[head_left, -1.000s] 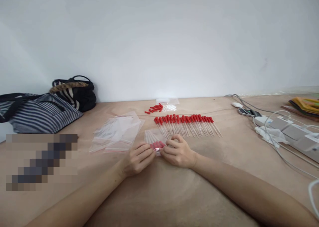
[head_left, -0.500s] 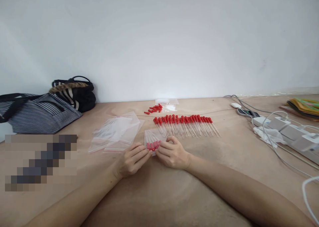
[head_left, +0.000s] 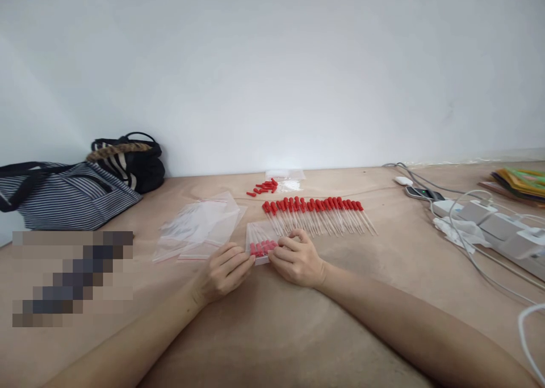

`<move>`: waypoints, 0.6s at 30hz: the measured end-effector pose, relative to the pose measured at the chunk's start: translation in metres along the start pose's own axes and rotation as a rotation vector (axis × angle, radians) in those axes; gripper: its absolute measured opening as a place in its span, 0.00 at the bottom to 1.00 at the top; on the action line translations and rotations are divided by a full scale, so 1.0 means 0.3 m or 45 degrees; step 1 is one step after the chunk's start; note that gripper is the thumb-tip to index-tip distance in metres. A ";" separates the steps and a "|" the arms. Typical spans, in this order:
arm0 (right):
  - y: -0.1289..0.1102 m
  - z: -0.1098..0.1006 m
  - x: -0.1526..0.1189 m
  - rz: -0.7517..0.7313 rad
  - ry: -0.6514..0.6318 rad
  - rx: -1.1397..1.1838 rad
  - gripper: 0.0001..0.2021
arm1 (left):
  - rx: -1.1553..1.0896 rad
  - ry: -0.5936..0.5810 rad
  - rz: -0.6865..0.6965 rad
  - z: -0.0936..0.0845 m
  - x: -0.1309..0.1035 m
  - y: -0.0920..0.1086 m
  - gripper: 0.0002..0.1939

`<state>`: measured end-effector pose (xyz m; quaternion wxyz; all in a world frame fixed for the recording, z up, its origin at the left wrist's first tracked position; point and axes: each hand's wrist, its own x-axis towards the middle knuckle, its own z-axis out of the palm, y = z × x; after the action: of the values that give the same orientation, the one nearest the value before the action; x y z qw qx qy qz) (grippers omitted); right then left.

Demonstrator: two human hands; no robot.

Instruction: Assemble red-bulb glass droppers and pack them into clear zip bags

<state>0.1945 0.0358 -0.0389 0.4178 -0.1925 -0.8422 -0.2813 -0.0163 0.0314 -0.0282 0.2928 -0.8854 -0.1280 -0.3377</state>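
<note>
left hand + right hand pinch small zip bag of red-capped droppers, desk centre | bag: light, floppy, slick; droppers probably brittle | grip near-edge seal, fingertips only

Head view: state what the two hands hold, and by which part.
Both the left hand and the right hand pinch the near edge of one small clear plastic bag of red-capped droppers, which lies flat on the wooden table.

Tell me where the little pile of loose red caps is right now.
In the head view the loose red caps lie at the table's far middle near the wall, just left of a small clear packet and behind the row of red-capped droppers.
</note>
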 end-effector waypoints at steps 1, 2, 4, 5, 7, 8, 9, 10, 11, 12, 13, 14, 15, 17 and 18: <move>0.000 0.001 0.000 -0.015 0.006 0.013 0.11 | -0.010 0.001 0.002 0.002 0.009 0.000 0.06; 0.000 0.002 0.000 -0.031 0.015 0.026 0.11 | -0.018 -0.001 0.007 0.003 0.018 0.001 0.06; -0.001 0.004 0.001 -0.052 0.034 0.049 0.10 | -0.027 0.003 0.033 0.008 0.031 0.002 0.07; -0.002 0.004 0.002 -0.052 0.038 0.055 0.10 | -0.028 0.008 0.048 0.010 0.037 0.003 0.07; -0.004 0.006 0.002 -0.033 0.034 0.043 0.08 | -0.023 0.011 0.078 0.012 0.045 0.005 0.08; -0.006 0.007 0.003 -0.022 0.029 0.034 0.07 | -0.015 0.017 0.091 0.011 0.048 0.005 0.08; -0.007 0.007 0.002 -0.016 0.026 0.028 0.07 | -0.005 0.024 0.102 0.010 0.050 0.005 0.09; -0.008 0.008 0.002 -0.016 0.024 0.025 0.07 | 0.002 0.026 0.114 0.008 0.052 0.005 0.09; -0.009 0.008 0.002 -0.021 0.024 0.026 0.08 | 0.009 0.027 0.128 0.006 0.054 0.005 0.09; -0.010 0.008 0.001 -0.030 0.023 0.031 0.10 | 0.014 0.024 0.141 0.003 0.055 0.005 0.09; -0.010 0.008 0.001 -0.040 0.022 0.037 0.11 | 0.023 0.028 0.147 0.001 0.055 0.006 0.09; -0.011 0.008 0.001 -0.048 0.024 0.039 0.12 | 0.034 0.027 0.144 -0.001 0.054 0.006 0.09; -0.011 0.008 0.001 -0.049 0.027 0.038 0.12 | 0.047 0.021 0.134 -0.003 0.052 0.006 0.09; -0.009 0.006 0.002 -0.034 0.036 0.030 0.11 | 0.069 0.000 0.107 -0.006 0.048 0.007 0.09; -0.007 0.005 0.002 -0.018 0.039 0.021 0.10 | 0.075 -0.015 0.094 -0.008 0.046 0.007 0.10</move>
<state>0.1921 0.0351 -0.0399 0.4303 -0.1787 -0.8392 -0.2804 -0.0065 0.0288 -0.0185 0.3304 -0.8824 -0.1070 -0.3175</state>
